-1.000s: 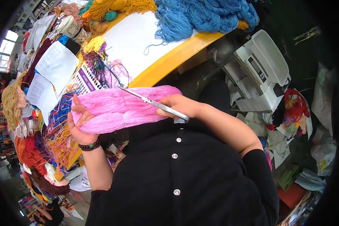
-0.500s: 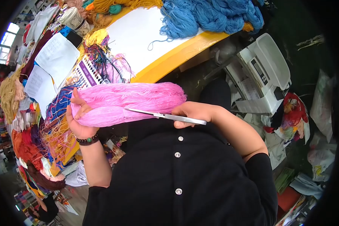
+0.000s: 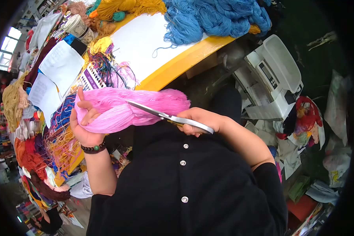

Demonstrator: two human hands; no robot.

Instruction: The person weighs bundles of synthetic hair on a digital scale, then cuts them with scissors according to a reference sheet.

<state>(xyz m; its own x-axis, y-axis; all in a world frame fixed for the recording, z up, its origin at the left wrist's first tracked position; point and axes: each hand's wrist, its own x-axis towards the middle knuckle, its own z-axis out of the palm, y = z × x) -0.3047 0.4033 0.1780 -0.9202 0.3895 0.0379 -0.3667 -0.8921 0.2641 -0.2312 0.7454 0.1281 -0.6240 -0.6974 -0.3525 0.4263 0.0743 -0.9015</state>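
Scissors [image 3: 170, 117] swung up since half a second ago: the tips were at the lower edge of the pink yarn hank [image 3: 145, 107] and now lie slanted across its middle. Hank is in the air at my chest, just in front of the yellow bench [image 3: 177, 63] edge. My left hand [image 3: 84, 126] is clenched round its looped end, thumb up and fingers wrapped in the strands. My right hand [image 3: 202, 118] grips the scissor handles; can't tell if the blades are parted. To cut well, I'd judge: keep the hank taut with the left hand, get only the wanted strands between the blades, keep the tips clear of the left fingers, and cut square, not at a slant. Blue yarn [image 3: 212, 17] and paper sheets [image 3: 61, 65] are on the bench, and a white scale [image 3: 273, 74] sits off to the right.
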